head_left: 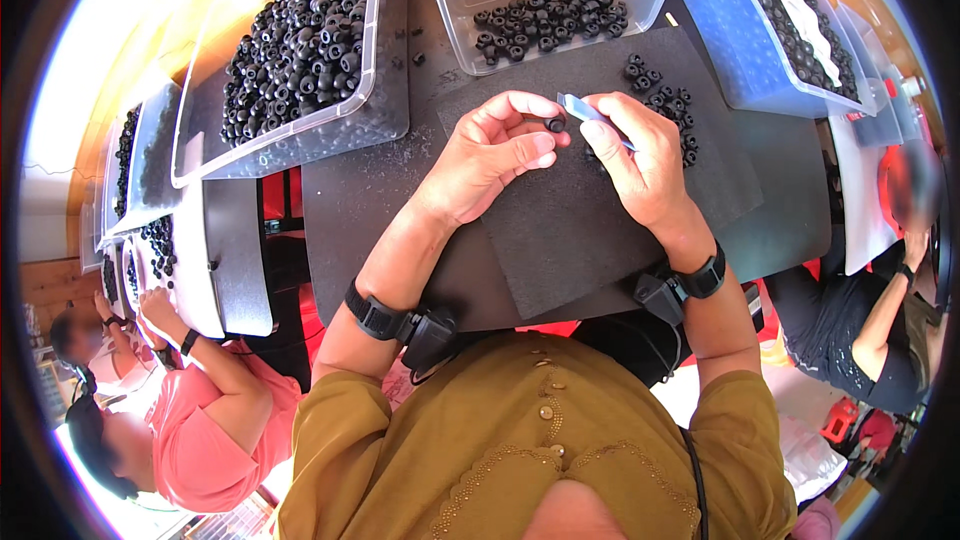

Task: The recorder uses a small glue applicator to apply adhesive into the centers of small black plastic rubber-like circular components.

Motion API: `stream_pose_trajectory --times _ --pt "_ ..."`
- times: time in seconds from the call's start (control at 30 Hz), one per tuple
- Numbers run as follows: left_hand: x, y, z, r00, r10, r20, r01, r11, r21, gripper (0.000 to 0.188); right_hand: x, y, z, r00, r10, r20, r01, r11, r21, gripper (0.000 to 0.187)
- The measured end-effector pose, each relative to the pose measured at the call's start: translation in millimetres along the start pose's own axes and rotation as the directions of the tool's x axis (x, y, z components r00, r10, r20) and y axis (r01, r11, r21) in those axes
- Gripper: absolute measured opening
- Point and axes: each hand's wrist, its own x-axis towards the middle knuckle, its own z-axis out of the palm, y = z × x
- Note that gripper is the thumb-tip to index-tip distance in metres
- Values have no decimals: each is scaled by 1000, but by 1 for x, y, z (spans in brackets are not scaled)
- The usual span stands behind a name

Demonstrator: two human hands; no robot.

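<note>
Between the thumb and fingers of my left hand (492,155) is a small round black part (555,124) with a hole in its end. My right hand (640,152) pinches a slim light blue flat tool (583,109). The tool's narrow tip is close to the black part; whether they touch I cannot tell. Both hands are above a dark mat (540,240) on the table. Just beyond my right hand lies a loose group of similar black parts (672,100), partly hidden by that hand.
A clear bin (388,90) heaped with black parts stands at the far left. Another clear bin (455,15) with fewer parts is straight ahead. A bluish bin (725,40) of parts stands far right. People sit at neighbouring tables on both sides, one in a pink shirt (215,430).
</note>
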Motion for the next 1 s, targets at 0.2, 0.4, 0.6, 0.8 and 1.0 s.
stream_pose_trajectory --times 0.2,0.4,0.6,0.8,1.0 --pt "3 -6 -8 994 107 29 -109 988 108 17 2 -4 0 999 -47 -13 45 988 -150 16" --pt "1 0 -5 996 69 -53 -67 997 25 21 1 -4 0 999 -40 -20 36 983 -179 15" --pt "1 6 -4 996 57 -67 -71 970 -234 22 1 -1 0 998 -44 -38 39 992 -118 17" --pt "-3 7 -3 990 46 -134 -73 976 -206 25 1 -1 0 999 -29 -26 27 997 -76 19" --pt "-1 3 -11 998 70 0 -66 942 -329 25 2 -8 -1 998 -46 38 50 991 -121 17"
